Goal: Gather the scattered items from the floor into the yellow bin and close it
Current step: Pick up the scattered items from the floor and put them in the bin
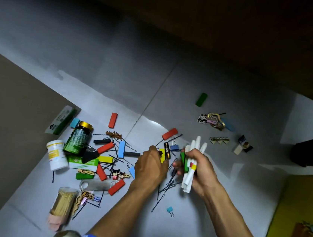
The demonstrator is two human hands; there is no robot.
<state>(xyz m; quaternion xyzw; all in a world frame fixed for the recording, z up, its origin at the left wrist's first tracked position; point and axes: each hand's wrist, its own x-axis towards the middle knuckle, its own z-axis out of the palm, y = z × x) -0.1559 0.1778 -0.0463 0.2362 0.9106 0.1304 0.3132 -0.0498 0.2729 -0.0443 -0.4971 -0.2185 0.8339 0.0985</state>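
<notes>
far left: a green and white box (61,120) lies at the edge of the floor (209,212), with a white pill bottle (56,154) and a dark green bottle with a gold cap (78,138) close by, all still loose.
low left: a clear tub of toothpicks (62,203) lies on its side near a metal bottle opener (96,184).
middle pile: red, blue, yellow, black and green blocks (112,120) lie mixed with black hairpins (165,189) and two small doll clips (118,173).
left hand (151,166): fingers curled down into the pile, seemingly pinching a small dark piece; what it is i cannot tell.
right hand (199,169): wrapped round a bundle of white markers (192,162) and a green block, held above the floor.
far right: hair clips (213,120), a lone green block and small bits lie well apart.
yellow bin (300,218): at the right edge; whether open, cannot tell.
progress: early, judging by how much is left; closing comes last.
</notes>
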